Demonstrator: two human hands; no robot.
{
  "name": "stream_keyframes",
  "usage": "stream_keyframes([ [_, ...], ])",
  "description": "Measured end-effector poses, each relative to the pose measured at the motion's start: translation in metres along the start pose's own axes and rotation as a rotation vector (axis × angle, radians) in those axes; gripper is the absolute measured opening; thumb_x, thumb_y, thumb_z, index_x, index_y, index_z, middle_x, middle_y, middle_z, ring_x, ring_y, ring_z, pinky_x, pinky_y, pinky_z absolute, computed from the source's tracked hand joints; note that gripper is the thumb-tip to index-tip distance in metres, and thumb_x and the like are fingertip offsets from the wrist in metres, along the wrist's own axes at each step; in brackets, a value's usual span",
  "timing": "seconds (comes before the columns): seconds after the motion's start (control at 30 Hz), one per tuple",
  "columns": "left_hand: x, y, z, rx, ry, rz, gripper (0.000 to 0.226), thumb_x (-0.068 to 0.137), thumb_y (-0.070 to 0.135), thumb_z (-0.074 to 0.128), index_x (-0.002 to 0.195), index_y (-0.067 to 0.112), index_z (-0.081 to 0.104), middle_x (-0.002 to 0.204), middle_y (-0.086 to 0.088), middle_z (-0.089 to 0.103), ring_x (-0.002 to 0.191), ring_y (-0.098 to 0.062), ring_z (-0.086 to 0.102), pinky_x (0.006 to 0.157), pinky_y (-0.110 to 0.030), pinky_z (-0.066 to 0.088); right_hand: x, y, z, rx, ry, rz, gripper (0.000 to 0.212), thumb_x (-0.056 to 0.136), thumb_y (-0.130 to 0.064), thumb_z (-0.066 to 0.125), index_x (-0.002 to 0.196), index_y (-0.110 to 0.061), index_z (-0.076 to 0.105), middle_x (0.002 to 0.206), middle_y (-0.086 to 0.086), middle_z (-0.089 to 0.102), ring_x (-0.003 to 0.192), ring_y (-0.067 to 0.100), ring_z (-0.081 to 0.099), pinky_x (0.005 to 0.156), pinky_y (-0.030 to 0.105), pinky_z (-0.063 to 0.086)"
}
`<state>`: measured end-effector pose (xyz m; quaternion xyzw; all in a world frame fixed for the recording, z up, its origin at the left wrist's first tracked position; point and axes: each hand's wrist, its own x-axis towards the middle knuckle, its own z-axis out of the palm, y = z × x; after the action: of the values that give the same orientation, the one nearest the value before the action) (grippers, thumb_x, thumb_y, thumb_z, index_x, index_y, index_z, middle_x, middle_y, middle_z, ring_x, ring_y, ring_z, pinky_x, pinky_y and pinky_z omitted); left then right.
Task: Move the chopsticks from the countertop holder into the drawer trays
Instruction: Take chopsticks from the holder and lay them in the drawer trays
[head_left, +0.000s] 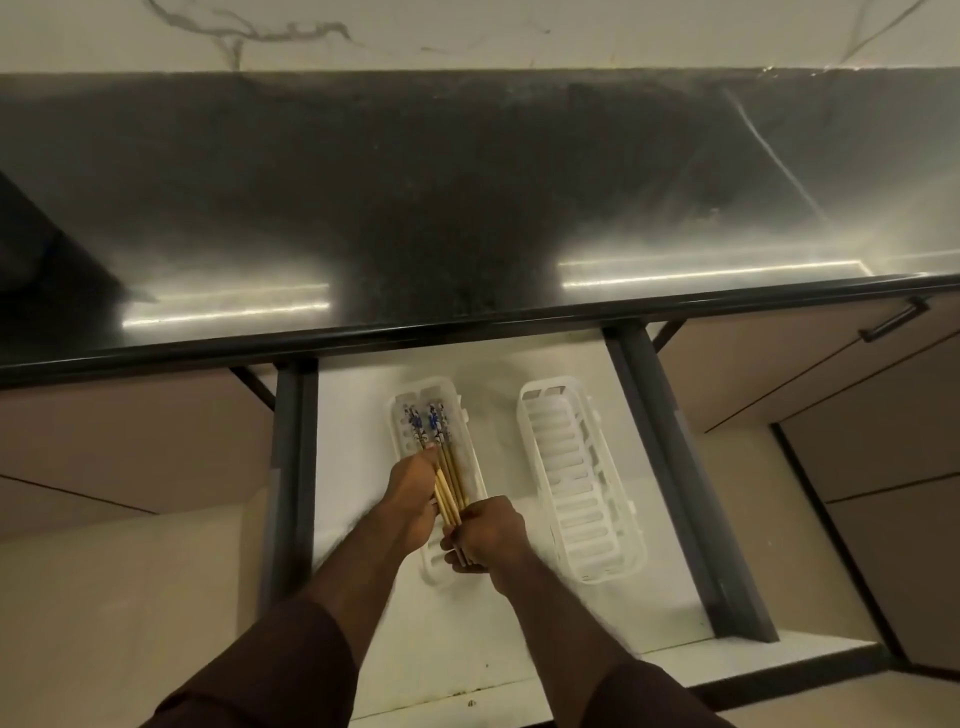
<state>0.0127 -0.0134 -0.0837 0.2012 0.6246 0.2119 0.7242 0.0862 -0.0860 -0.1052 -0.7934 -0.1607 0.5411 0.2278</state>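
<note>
A polished black stone desk (415, 208) fills the upper part of the view, and no holder can be seen on it. Below its front edge a white-lined, grey-sided drawer (519, 623) is pulled open, which serves here as the landmark. Inside the drawer, 2 white slotted plastic trays are laid lengthwise: the left tray (470, 467) toward the drawer's middle and the right tray (582, 488) near the drawer's right wall, apart from each other. The right tray appears to hold nothing.

A bundle of slim wooden chopsticks with blue-and-white patterned tops (441, 457) is held over the left tray, tops toward the drawer's back. The left hand (413, 491) is curled around the bundle at mid-length; the right hand (485, 532) is closed on the plain tips at the front end.

The sticks are judged light, stiff and smooth, so they are likely to slide or fan apart. A grip at mid-length, with the tips kept level, seems best. Little is in the way; the tray's walls and the desk overhang at the drawer's back should be cleared.
</note>
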Motion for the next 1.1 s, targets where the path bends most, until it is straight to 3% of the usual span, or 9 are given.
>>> stream_keyframes([
  [0.1, 0.003, -0.003, 0.002, 0.003, 0.015, -0.002, 0.041, 0.103, 0.031, 0.041, 0.130, 0.004, 0.057, 0.110, -0.018, 0.068, 0.097, -0.033, 0.065, 0.075, -0.038, 0.054, 0.003, 0.002, 0.005, -0.078, 0.016, -0.049, 0.010, 0.088, -0.010, 0.066, 0.094, -0.006, 0.073, 0.077, 0.008, 0.074, 0.061, 0.019, 0.072, 0.062, 0.033, 0.063],
  [0.2, 0.005, -0.004, 0.005, 0.014, 0.027, -0.001, 0.044, 0.103, 0.036, 0.040, 0.128, 0.006, 0.059, 0.109, -0.015, 0.069, 0.099, -0.032, 0.065, 0.080, -0.038, 0.053, 0.002, 0.001, 0.009, -0.236, 0.031, -0.108, 0.022, 0.083, -0.016, 0.070, 0.103, -0.007, 0.070, 0.095, 0.011, 0.074, 0.084, 0.028, 0.073, 0.078, 0.035, 0.061],
  [0.27, 0.004, -0.005, 0.008, 0.011, 0.038, 0.004, 0.044, 0.103, 0.038, 0.039, 0.127, 0.007, 0.059, 0.108, -0.014, 0.068, 0.096, -0.029, 0.064, 0.077, -0.036, 0.052, 0.000, 0.002, 0.012, -0.377, 0.074, -0.134, 0.025, 0.081, -0.018, 0.067, 0.104, -0.007, 0.068, 0.102, 0.011, 0.072, 0.094, 0.029, 0.070, 0.077, 0.024, 0.052],
  [0.37, 0.005, -0.006, 0.011, 0.025, 0.048, 0.021, 0.046, 0.104, 0.036, 0.037, 0.132, 0.005, 0.057, 0.120, -0.017, 0.066, 0.108, -0.032, 0.063, 0.092, -0.041, 0.052, -0.001, 0.003, 0.017, -0.507, 0.114, -0.175, 0.026, 0.082, -0.017, 0.066, 0.106, -0.009, 0.065, 0.108, 0.009, 0.069, 0.100, 0.029, 0.066, 0.078, 0.027, 0.050],
  [0.5, 0.004, -0.007, 0.012, 0.011, 0.053, 0.020, 0.049, 0.104, 0.038, 0.036, 0.134, 0.005, 0.054, 0.122, -0.016, 0.063, 0.108, -0.031, 0.061, 0.095, -0.040, 0.050, -0.002, 0.007, 0.021, -0.580, 0.152, -0.235, 0.025, 0.086, -0.019, 0.064, 0.110, -0.009, 0.062, 0.111, 0.010, 0.067, 0.103, 0.030, 0.065, 0.087, 0.033, 0.052],
  [0.63, 0.004, -0.011, 0.009, 0.070, 0.053, 0.022, 0.051, 0.103, 0.043, 0.033, 0.132, 0.007, 0.057, 0.111, -0.011, 0.065, 0.099, -0.027, 0.063, 0.085, -0.036, 0.050, -0.002, 0.011, 0.024, -0.546, 0.169, -0.310, 0.025, 0.091, -0.023, 0.063, 0.112, -0.009, 0.064, 0.111, 0.009, 0.069, 0.099, 0.028, 0.067, 0.087, 0.032, 0.054],
  [0.8, 0.003, -0.013, 0.009, 0.081, 0.036, 0.015, 0.055, 0.103, 0.046, 0.032, 0.138, 0.009, 0.051, 0.131, -0.016, 0.061, 0.119, -0.032, 0.059, 0.107, -0.044, 0.044, -0.007, 0.012, 0.021, -0.526, 0.209, -0.388, 0.030, 0.094, -0.030, 0.060, 0.117, -0.010, 0.064, 0.112, 0.007, 0.069, 0.099, 0.026, 0.068, 0.089, 0.032, 0.054],
  [1.1, -0.007, -0.014, 0.005, 0.036, -0.004, -0.003, 0.055, 0.103, 0.047, 0.031, 0.136, 0.010, 0.054, 0.128, -0.015, 0.063, 0.116, -0.031, 0.061, 0.105, -0.044, 0.046, -0.013, 0.008, 0.016, -0.536, 0.232, -0.422, 0.030, 0.093, -0.028, 0.059, 0.117, -0.010, 0.064, 0.110, 0.010, 0.069, 0.095, 0.029, 0.067, 0.083, 0.033, 0.055],
])
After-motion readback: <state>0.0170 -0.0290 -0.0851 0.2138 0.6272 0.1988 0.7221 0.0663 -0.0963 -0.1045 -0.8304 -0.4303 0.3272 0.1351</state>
